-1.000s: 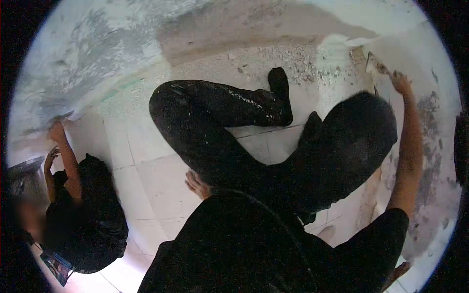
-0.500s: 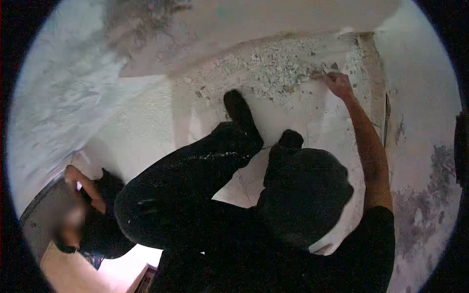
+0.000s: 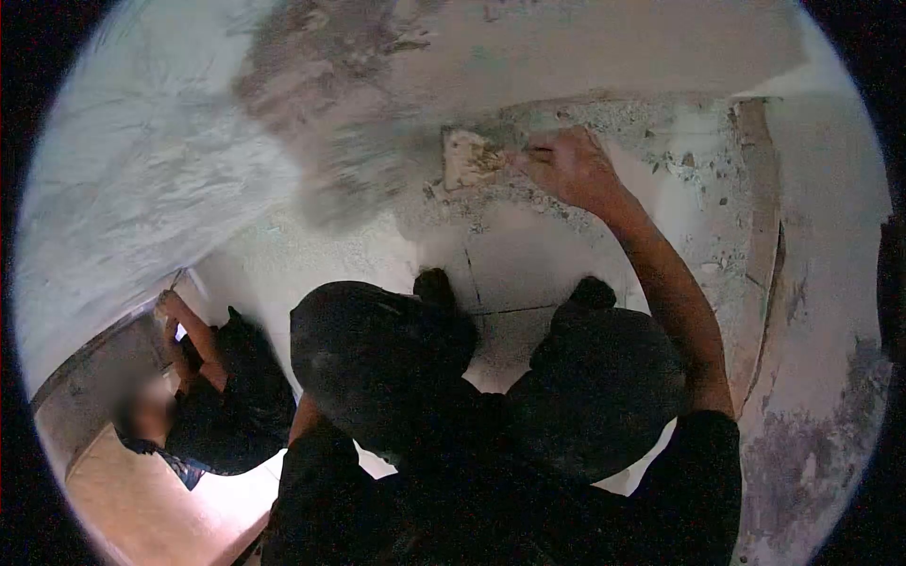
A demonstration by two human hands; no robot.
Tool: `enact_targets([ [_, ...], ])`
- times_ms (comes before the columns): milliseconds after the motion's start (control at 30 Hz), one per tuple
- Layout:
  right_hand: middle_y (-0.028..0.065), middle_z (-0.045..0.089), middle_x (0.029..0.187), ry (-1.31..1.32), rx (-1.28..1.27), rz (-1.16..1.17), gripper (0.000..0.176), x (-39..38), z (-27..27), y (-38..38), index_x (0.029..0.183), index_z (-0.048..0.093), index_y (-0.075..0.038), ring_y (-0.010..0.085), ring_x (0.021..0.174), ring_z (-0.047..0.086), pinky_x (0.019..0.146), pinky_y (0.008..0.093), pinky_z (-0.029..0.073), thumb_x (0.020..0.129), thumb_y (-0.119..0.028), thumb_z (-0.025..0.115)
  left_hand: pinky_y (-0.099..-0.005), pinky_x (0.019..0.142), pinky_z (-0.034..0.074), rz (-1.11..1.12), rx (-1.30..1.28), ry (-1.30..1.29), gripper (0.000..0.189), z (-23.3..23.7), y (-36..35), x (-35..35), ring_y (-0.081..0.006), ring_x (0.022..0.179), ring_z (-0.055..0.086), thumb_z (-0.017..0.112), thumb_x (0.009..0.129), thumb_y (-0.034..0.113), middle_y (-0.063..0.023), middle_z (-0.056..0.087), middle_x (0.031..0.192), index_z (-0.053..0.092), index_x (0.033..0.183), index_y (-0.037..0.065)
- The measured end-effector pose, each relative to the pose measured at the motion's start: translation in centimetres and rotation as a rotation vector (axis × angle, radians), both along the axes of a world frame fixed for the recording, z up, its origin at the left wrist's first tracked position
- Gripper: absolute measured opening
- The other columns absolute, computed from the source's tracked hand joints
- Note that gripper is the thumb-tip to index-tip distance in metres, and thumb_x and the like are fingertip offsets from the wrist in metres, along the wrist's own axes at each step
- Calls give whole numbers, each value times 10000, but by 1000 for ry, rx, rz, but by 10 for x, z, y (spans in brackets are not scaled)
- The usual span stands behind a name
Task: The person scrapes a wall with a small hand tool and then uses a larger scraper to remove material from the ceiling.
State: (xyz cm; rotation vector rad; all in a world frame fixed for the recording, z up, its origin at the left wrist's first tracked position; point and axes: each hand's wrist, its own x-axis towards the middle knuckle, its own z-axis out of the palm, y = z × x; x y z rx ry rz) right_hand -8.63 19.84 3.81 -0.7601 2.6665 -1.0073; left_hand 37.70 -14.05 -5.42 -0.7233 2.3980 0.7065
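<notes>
My right hand [image 3: 566, 165] reaches forward, shut on a scraper whose wide, plaster-caked blade [image 3: 465, 157] presses against the patchy wall [image 3: 359, 104] just above the floor. Loose plaster chips [image 3: 651, 141] lie along the wall's foot beside the hand. I am squatting, and my dark-trousered knees [image 3: 377, 358] fill the middle of the view. Only a strip of my left forearm [image 3: 302, 420] shows behind the left knee; the left hand itself is hidden.
A co-worker in dark clothes [image 3: 222, 396] crouches at the lower left with a hand [image 3: 168, 304] up on the left wall. White floor tiles [image 3: 514, 269] lie under my feet. A bare corner strip [image 3: 760, 208] runs down the right wall.
My right hand has swung left from the corner to the wall base ahead, bringing the scraper with it. The view has dropped closer, and both knees are now bent under me.
</notes>
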Motion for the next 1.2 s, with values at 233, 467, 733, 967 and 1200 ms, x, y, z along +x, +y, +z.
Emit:
enact_targets([
  [233, 165, 601, 730, -22, 407, -174, 389, 18, -11, 76, 722, 641, -23, 315, 741, 565, 686, 413, 439, 778, -403, 584, -422, 883, 366, -7, 122, -195, 419, -4, -14, 26, -254, 1051, 466, 575, 782, 245, -144, 520, 1106, 500, 1126, 19],
  [467, 116, 537, 539, -253, 572, -347, 410, 23, -22, 175, 699, 607, 34, 236, 498, 490, 545, 374, 397, 769, -370, 617, -406, 854, 395, -39, 274, -417, 417, -10, -24, 47, -242, 1011, 497, 601, 764, 257, -141, 553, 1063, 531, 1096, 15],
  [733, 153, 596, 668, -630, 276, -309, 344, 40, -41, 163, 798, 573, 35, 259, 619, 578, 608, 367, 445, 820, -308, 569, -389, 822, 429, -155, 428, -666, 416, 6, -37, 19, -228, 966, 533, 632, 743, 271, -137, 591, 1014, 567, 1061, 11],
  [967, 164, 592, 849, -520, 288, -545, 354, 75, 147, 175, 936, 548, -13, 273, 791, 557, 721, 377, 439, 882, -352, 462, -346, 663, 484, -370, 993, -333, 357, 80, -99, -269, -172, 870, 592, 526, 856, 278, -89, 612, 1032, 560, 1095, 15],
  [1200, 144, 593, 782, -596, -92, -800, 402, 104, 405, 167, 932, 558, 12, 213, 748, 574, 666, 336, 449, 852, -378, 501, -345, 680, 512, -1183, 228, -196, 337, 278, -111, -275, -211, 803, 628, 597, 807, 295, -102, 647, 877, 586, 1053, 65],
])
